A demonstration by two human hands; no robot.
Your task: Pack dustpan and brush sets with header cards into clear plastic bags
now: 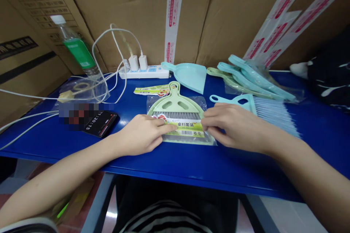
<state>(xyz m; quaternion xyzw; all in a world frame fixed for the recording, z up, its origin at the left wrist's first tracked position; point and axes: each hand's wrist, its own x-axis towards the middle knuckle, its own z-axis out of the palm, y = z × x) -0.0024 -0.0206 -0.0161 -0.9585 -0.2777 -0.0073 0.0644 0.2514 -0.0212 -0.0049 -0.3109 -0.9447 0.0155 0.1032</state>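
Observation:
A light green dustpan [179, 101] lies in a clear plastic bag in front of me, its handle pointing away. A brush with grey bristles [177, 115] is nested in it. Across its lower part runs a yellow-and-white paper label [188, 125] with printed characters. My left hand [143, 133] lies over the label's left end, index finger stretched out on it. At the opposite end, my right hand [229, 125] pinches the label's edge, thumb and fingers together. Close behind the right hand is a loose blue brush [273, 114] with pale bristles.
Another paper label [151, 90] and a blue dustpan [191, 74] lie behind. Bagged dustpan sets [251, 80] are piled at the back right. A phone [101, 123], white cables, a power strip [153, 72] and a bottle [79, 52] occupy the left. Cardboard [136, 3] walls the blue table's [164, 167] back.

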